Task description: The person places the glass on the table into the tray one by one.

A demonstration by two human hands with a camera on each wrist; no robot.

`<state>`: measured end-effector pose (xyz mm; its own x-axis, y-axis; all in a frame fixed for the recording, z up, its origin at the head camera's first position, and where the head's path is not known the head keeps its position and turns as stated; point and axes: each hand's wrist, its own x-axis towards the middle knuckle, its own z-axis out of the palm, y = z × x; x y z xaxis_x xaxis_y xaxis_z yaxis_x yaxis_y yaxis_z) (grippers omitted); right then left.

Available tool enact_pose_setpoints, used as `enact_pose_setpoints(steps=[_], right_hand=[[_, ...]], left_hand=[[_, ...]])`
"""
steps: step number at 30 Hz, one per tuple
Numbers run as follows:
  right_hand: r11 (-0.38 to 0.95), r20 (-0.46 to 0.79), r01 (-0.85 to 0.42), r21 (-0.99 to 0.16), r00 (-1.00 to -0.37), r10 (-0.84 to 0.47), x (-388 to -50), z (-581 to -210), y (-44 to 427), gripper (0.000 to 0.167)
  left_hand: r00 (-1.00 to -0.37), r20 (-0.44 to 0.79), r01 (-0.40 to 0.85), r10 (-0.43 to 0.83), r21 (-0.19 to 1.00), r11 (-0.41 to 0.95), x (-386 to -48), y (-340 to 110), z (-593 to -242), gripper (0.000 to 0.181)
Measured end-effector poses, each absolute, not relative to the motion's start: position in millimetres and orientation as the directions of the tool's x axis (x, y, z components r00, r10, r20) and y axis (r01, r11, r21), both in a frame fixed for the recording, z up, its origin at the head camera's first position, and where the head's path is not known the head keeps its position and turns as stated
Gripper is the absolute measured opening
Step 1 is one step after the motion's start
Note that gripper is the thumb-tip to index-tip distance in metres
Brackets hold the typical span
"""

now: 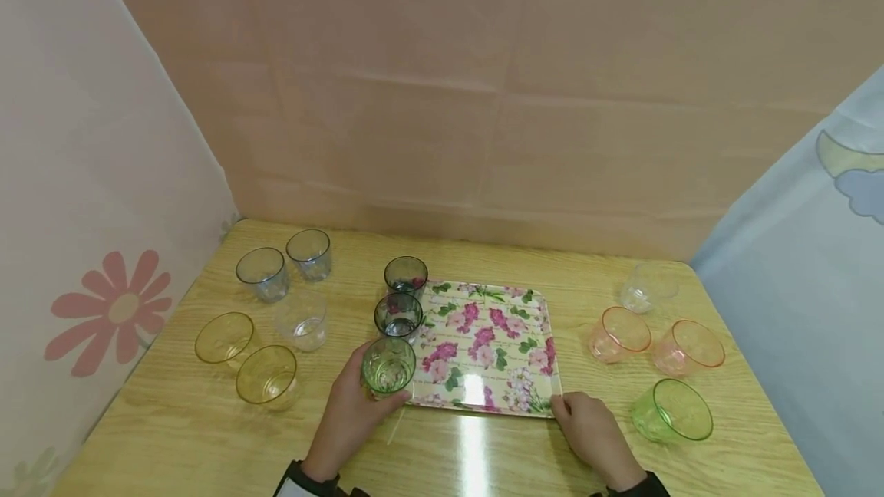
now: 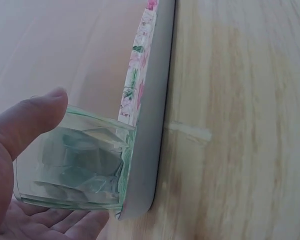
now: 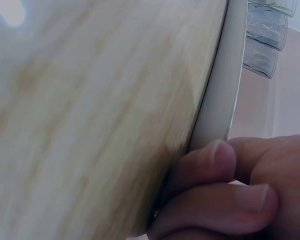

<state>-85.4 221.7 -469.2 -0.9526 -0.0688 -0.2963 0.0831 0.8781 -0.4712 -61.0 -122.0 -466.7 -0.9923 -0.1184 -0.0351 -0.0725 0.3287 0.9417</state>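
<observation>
My left hand holds a green-tinted glass at the near left corner of a flowered tray. In the left wrist view the thumb lies along one side of the glass, the fingers along the other, and its base meets the tray. Behind that glass, two grey glasses stand in a row along the tray's left side. My right hand pinches the tray's near right corner. Its curled fingers show against the tray's pale rim in the right wrist view, where the thumb is mostly hidden.
On the left of the table stand two bluish glasses, a clear glass and two yellow glasses. To the right are another clear glass, two pink-rimmed glasses and a green glass. A cloth wall rises behind.
</observation>
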Motion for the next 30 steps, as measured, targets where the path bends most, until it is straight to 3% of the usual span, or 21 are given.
enact_pose_setpoints(steps=[22,30], right_hand=[[0.881,-0.282,0.073,-0.468,-0.957,-0.071,-84.6,-470.0,221.8,0.045],[0.88,-0.292,0.082,-0.468,-0.954,-0.066,-84.9,-470.1,221.5,0.045]], left_hand=[[-0.992,-0.043,-0.089,-0.116,0.9,0.427,-62.4,-123.4,-473.2,0.089],[-0.994,-0.054,-0.079,-0.099,0.96,0.267,-62.2,-129.4,-476.8,0.104]])
